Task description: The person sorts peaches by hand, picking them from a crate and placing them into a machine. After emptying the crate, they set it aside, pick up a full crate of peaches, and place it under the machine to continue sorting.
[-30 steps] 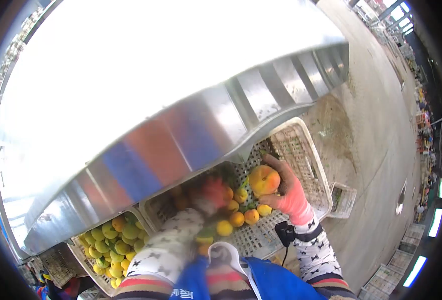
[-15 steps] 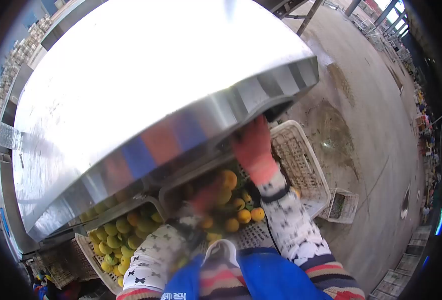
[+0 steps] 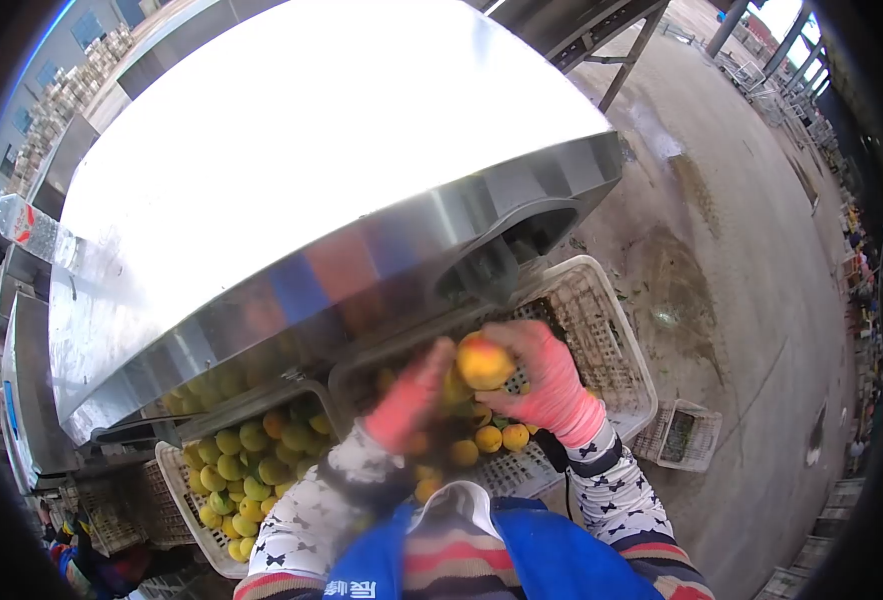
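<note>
My right hand, in a pink glove, is closed around a yellow-orange peach with a reddish blush, held above a white plastic crate. My left hand, also pink-gloved, is raised just left of that peach and apart from it; motion smears its fingers. Below both hands, several loose peaches lie in the crate, partly hidden by the hands and sleeves. An opening shows in the metal table's front edge, just above the hands.
The shiny metal table overhangs the crates. To the left, a second crate holds many greenish-yellow fruits. A clear bottle lies at the table's left edge. A smaller crate stands on the concrete floor.
My right hand has come back from beneath the table's edge and now shows a peach in its grip. My left hand has risen out of the crate. The view has shifted slightly.
</note>
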